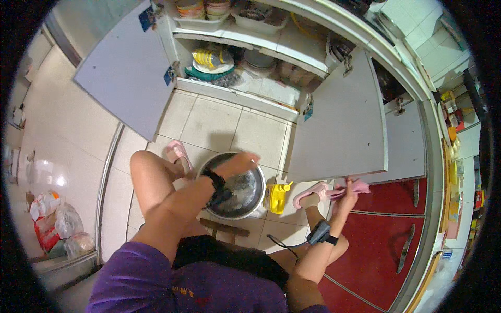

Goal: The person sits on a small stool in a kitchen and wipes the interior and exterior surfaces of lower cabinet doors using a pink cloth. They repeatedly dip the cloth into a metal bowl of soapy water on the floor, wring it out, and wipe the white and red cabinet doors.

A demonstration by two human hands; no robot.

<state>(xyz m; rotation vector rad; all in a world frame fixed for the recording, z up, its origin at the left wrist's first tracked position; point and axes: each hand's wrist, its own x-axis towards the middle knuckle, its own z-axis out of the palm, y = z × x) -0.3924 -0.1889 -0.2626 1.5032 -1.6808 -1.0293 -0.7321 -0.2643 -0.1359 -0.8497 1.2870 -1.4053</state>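
Observation:
My right hand point(348, 195) grips a pink cloth point(359, 186) at the lower edge of the open grey cabinet door point(340, 129). My left hand point(247, 159) is blurred over the far right rim of a round metal basin point(250, 195); I cannot tell whether its fingers are apart. Cloudy water or suds show inside the basin, and my left forearm hides part of it. Just right of the basin stands a yellow plastic jug point(278, 198) with a spout cap. Black bands circle both wrists, and the right one carries a small device point(319, 232) with a cable.
Ahead is an open cabinet with stacked bowls point(190, 9), a white tray point(258, 24) and a yellow-wrapped bundle point(207, 57). Its left door point(125, 70) swings out over the tiled floor point(211, 117). Red cabinet doors point(375, 242) flank my right. Plastic bags point(66, 221) lie far left.

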